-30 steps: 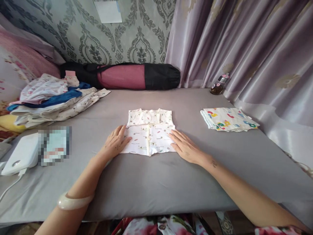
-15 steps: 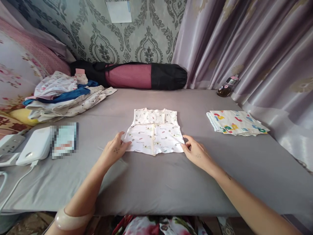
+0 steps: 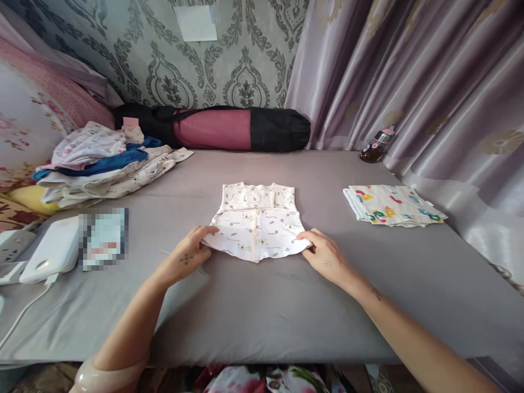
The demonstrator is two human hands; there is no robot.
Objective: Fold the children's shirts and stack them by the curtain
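Note:
In the middle of the grey sheet (image 3: 262,311) lies a small white baby shirt (image 3: 256,229) with a fine print and a buttoned placket down its centre. Its upper part is folded over toward me, making a band across the far side. My left hand (image 3: 190,251) is closed on the near left corner, thumb on top and fingers beneath. At the near right corner, my right hand (image 3: 325,254) pinches the hem the same way. Both corners are lifted slightly, and the hem sags between them.
To the right lies a folded cloth with colourful print (image 3: 397,204), with a bottle (image 3: 374,147) behind it. A clothes pile (image 3: 102,164), white power bank (image 3: 53,248) and blurred packet (image 3: 104,237) are on the left. A black and pink roll bag (image 3: 213,128) lies along the wall.
Both hands have closed on the shirt's near corners and raised them a little off the sheet. The view has shifted slightly.

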